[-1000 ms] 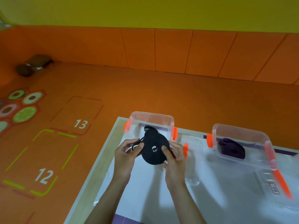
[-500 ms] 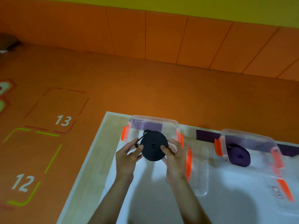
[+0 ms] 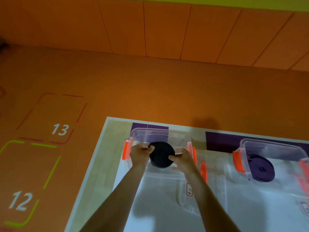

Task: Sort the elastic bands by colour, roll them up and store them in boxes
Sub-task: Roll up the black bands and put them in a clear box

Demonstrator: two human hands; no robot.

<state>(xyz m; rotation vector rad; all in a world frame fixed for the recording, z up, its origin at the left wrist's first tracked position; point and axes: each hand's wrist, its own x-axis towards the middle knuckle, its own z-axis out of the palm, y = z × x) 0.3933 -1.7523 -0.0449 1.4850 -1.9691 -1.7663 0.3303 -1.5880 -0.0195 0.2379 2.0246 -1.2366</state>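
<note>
At centre frame, the left grip (image 3: 140, 154) and right grip (image 3: 182, 159) pinched the black band roll (image 3: 161, 154) by its opposite edges, upright at the mouth of the left clear box (image 3: 147, 133), near the counter's (image 3: 100, 164) far edge. At right, well apart, the purple roll (image 3: 261, 169) lay inside the second box (image 3: 250, 143).

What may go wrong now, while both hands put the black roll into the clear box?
1. The black roll is held only at its sides by the left hand and right hand; once released, it may unwind.
2. The clear box stands near the far edge of the table; a push could slide it off.
</note>
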